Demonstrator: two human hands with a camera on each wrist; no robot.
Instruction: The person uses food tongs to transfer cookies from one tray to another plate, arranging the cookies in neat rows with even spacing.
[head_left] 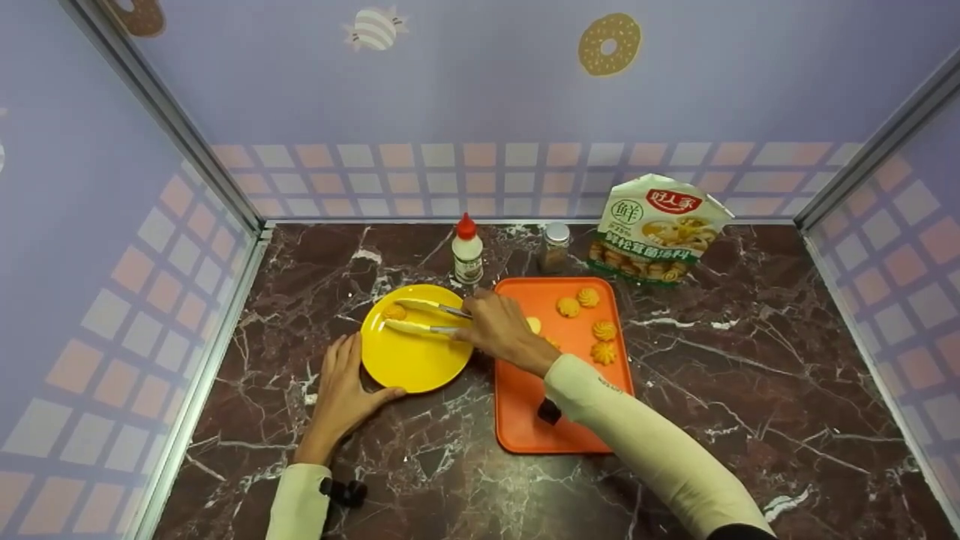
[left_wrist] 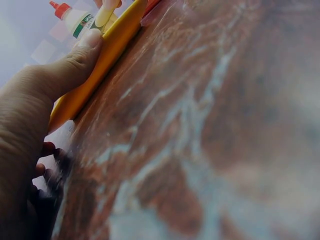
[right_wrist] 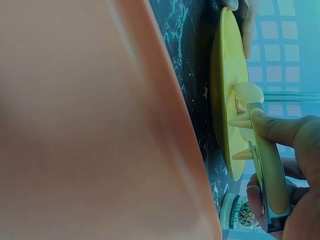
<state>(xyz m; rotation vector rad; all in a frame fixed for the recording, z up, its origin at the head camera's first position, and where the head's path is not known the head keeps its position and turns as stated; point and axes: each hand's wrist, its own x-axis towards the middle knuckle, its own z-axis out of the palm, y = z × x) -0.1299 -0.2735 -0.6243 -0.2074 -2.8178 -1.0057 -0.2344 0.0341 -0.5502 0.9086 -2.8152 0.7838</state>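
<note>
My left hand [head_left: 349, 397] is spread along the near-left rim of a yellow plate [head_left: 420, 367], thumb at the front edge and fingers at the side. In the left wrist view the thumb [left_wrist: 82, 57] lies on the plate's rim. My right hand [head_left: 499, 326] holds a pair of tongs [head_left: 427, 328] with pale yellow ends and metal handles, reaching over the plate from the right. Their tips stand apart, with a round golden cookie [head_left: 394, 313] between them, low over the plate's upper left. In the right wrist view the thumb presses along the tongs' broad handle [right_wrist: 272, 170].
An orange tray [head_left: 525, 431] lies to the right under my right forearm, with several cookies [head_left: 604, 331] at its upper part. Behind stand a red-capped squeeze bottle [head_left: 468, 255], a small lidded jar [head_left: 554, 251] and a food pouch [head_left: 656, 232]. Patterned walls [head_left: 480, 90] enclose the marbled table.
</note>
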